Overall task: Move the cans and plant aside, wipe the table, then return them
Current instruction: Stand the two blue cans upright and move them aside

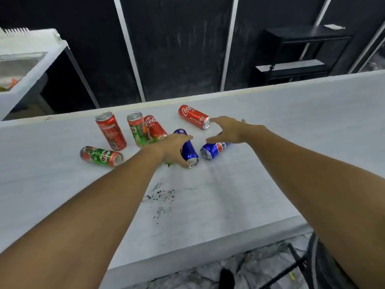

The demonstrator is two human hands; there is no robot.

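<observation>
White table bore scattered cans; left hand gripped a blue can, right hand spread at its two o'clock.

Red cola cans — blue cans — green-red Milo can; pale grey table.

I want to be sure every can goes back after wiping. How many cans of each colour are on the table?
Red cans: 3
Green Milo cans: 2
Blue Pepsi cans: 2
Total: 7
</observation>
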